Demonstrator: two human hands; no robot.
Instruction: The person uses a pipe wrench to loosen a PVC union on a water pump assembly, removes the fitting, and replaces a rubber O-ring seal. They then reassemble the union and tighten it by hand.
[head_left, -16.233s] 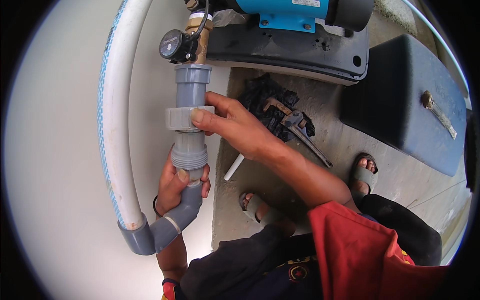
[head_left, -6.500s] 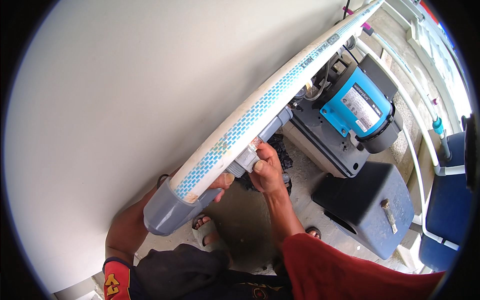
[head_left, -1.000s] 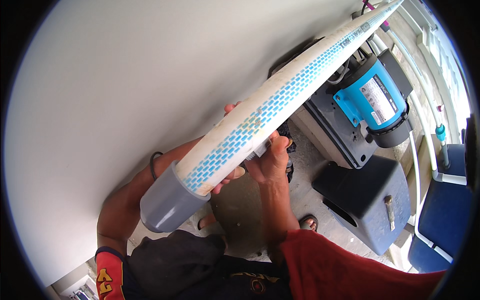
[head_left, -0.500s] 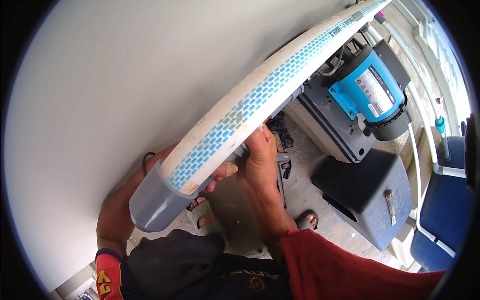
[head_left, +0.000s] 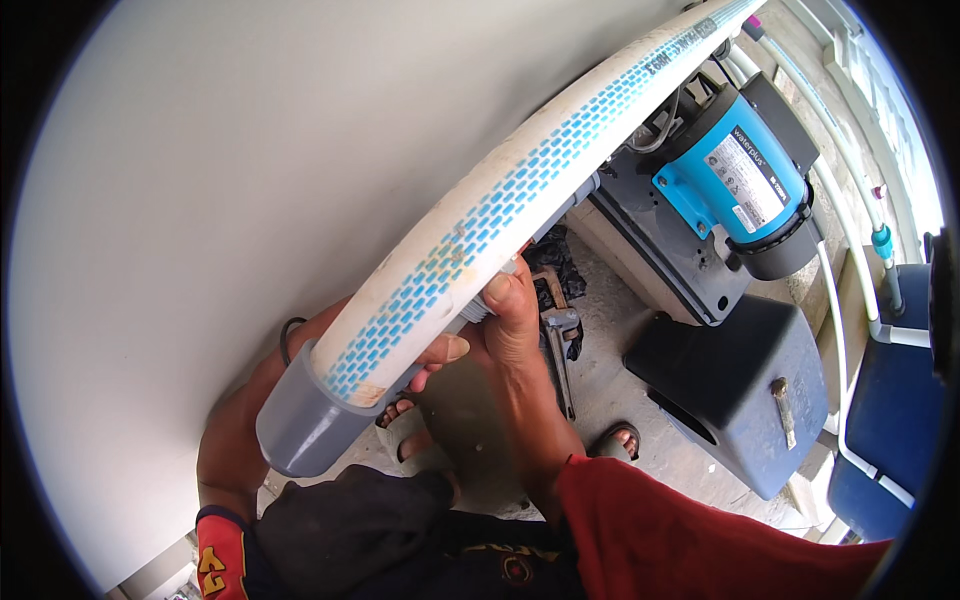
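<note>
A thick white pipe [head_left: 455, 255] with blue dashes crosses in front of me, a grey coupling [head_left: 315, 420] on its near end. Behind and below it runs a thinner grey pipe with a ribbed, threaded-looking fitting [head_left: 474, 312]. My left hand [head_left: 441, 352] reaches round from under the white pipe and is closed on the grey pipe near that fitting; only its thumb and some fingertips show. Just beyond, my right hand [head_left: 513, 310] is wrapped round the grey fitting, thumb on top. The white pipe hides most of what both hands grip.
A blue water pump [head_left: 735, 175] sits on a dark base at right. Below it lies a black plastic cover [head_left: 745, 390] with a short stick-like piece on it. A wrench-like metal tool [head_left: 560, 345] lies beside black plastic. White pipes and a blue tank [head_left: 885, 410] stand farther right.
My right thumb has shifted on the fitting and the hand has turned slightly, showing more of the ribbed part. My left hand keeps its hold. The view has moved a little.
</note>
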